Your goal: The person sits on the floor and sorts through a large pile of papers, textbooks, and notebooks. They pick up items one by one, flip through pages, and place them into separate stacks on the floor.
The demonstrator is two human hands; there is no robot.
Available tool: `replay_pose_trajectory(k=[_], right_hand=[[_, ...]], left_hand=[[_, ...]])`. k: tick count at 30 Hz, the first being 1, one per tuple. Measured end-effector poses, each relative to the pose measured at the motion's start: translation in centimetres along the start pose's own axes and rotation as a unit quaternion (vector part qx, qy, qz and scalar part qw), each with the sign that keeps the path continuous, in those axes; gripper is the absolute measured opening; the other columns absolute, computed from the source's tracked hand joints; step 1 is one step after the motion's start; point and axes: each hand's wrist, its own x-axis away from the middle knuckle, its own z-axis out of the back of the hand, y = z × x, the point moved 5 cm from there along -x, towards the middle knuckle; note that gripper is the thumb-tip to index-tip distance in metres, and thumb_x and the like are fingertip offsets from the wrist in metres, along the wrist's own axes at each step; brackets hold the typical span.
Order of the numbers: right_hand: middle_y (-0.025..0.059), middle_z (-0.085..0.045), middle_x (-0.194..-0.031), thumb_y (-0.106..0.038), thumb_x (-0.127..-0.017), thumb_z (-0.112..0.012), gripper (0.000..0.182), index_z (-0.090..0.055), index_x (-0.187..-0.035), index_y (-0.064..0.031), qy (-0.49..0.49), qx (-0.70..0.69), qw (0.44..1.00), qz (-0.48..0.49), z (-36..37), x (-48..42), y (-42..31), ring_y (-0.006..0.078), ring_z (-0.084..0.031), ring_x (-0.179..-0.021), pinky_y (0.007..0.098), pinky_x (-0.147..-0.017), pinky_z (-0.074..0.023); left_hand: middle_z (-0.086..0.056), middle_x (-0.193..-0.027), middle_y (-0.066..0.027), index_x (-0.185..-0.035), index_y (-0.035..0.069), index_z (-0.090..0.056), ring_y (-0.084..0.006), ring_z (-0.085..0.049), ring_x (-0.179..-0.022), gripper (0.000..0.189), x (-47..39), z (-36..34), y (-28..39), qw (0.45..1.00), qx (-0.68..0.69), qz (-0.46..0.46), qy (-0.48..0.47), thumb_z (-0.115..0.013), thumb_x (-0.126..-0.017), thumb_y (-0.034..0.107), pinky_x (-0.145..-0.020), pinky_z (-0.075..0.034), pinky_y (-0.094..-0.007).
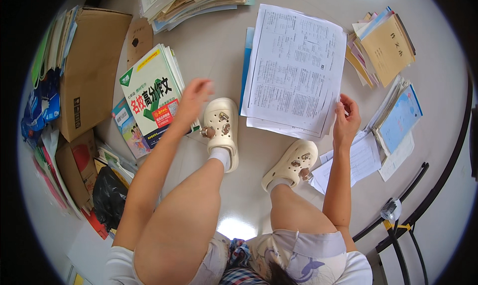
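Observation:
My left hand (196, 96) hovers, blurred by motion, near the right edge of a workbook (151, 94) with a green and white cover. Its fingers are loosely bent and hold nothing. My right hand (346, 117) pinches the lower right edge of a stack of printed sheets (295, 68), its thumb at the paper's rim. The sheets lie fanned a little unevenly on the floor. A blue cover or folder (246, 72) sticks out beneath their left side. Under the workbook lies a thinner book (130, 128) with a picture of children on its cover.
A tall pile of papers (198, 5) stands at the top. Left are a cardboard box (93, 68) and a black plastic bag (109, 197). Right are brown notebooks (388, 49), a blue booklet (399, 117), loose sheets (354, 160) and a black metal frame (399, 240). My cream clogs (221, 135) rest on the tiles.

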Motion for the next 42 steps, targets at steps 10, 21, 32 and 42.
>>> replay_pose_trajectory(k=[10,21,32,42], right_hand=[[0.0068,-0.056,-0.095,-0.007,-0.085,-0.055,0.020,-0.060,-0.103,-0.0004,-0.025,-0.051,0.998,-0.023,0.0,0.8,1.3,0.0143,-0.056,-0.083,0.0260,-0.070,-0.0454],[0.0065,-0.056,-0.090,-0.004,-0.083,-0.056,0.018,-0.061,-0.100,0.0001,-0.048,-0.045,0.998,-0.025,0.6,1.8,1.4,0.0147,-0.056,-0.078,0.0262,-0.069,-0.0458],[0.0068,-0.056,-0.091,-0.006,-0.083,-0.056,0.020,-0.060,-0.102,-0.0013,-0.042,-0.001,0.999,0.006,1.0,2.3,0.0,0.0149,-0.056,-0.079,0.0269,-0.067,-0.0469],[0.0066,-0.058,-0.092,-0.006,-0.084,-0.055,0.019,-0.060,-0.102,-0.0010,-0.031,-0.054,0.997,-0.042,1.7,3.0,0.8,0.0149,-0.057,-0.082,0.0270,-0.069,-0.0469]], left_hand=[[-0.046,-0.062,-0.0022,-0.074,0.002,-0.046,-0.0104,-0.041,-0.057,0.026,-4.6,-8.6,2.7,0.981,-0.160,-0.104,-0.023,-0.058,-0.086,0.021,-0.054,-0.037,-0.0276],[-0.048,-0.066,0.0043,-0.074,0.006,-0.050,-0.0041,-0.040,-0.060,0.020,-2.1,-8.9,0.3,0.995,-0.028,0.048,-0.081,-0.060,-0.087,0.018,-0.056,-0.035,-0.0202],[-0.057,-0.071,0.0003,-0.087,0.005,-0.049,-0.0071,-0.052,-0.063,0.010,-2.8,-7.0,-0.1,0.999,-0.015,0.006,-0.040,-0.058,-0.087,0.010,-0.057,-0.042,-0.0200],[-0.058,-0.105,-0.0089,-0.107,0.005,-0.045,-0.0157,-0.058,-0.095,0.019,-1.5,4.5,-3.4,0.963,0.260,0.045,0.047,-0.051,-0.089,0.005,-0.083,-0.050,-0.0297]])
